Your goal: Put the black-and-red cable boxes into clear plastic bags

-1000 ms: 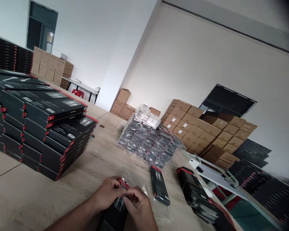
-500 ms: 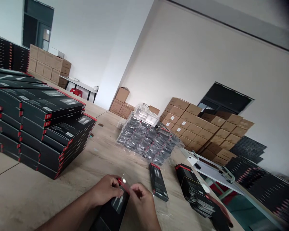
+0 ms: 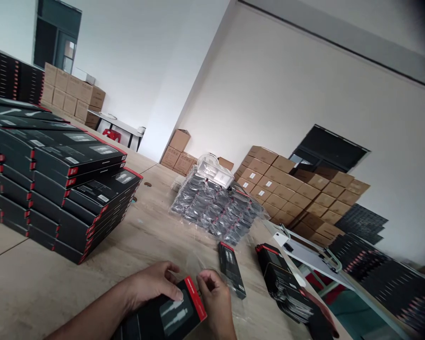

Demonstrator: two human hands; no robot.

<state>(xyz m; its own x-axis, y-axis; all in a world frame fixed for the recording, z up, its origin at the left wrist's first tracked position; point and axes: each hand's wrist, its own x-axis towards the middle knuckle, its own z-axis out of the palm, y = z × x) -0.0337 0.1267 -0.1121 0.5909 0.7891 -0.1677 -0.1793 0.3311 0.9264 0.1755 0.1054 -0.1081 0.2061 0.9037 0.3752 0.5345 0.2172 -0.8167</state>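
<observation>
At the bottom of the head view my left hand [image 3: 152, 285] rests its fingers on a flat black box with a red end [image 3: 170, 316], gripping its top edge. My right hand [image 3: 215, 300] sits at the box's red end with thumb and fingers pinched together around thin clear film [image 3: 198, 259], which is hard to make out. The box lies low over the wooden table [image 3: 156, 236], tilted toward me. Just to the right lies a single narrow black box [image 3: 231, 269].
A tall stack of black-and-red boxes [image 3: 60, 189] fills the left. A heap of bagged dark cables [image 3: 216, 208] sits mid-table with a white tray on top. A short pile of black boxes [image 3: 286, 288] lies at the right edge. Cardboard cartons [image 3: 297, 193] line the wall.
The black box has come up from between my hands and now faces me with its red end showing. My right hand has shifted to the box's end. The view has barely moved.
</observation>
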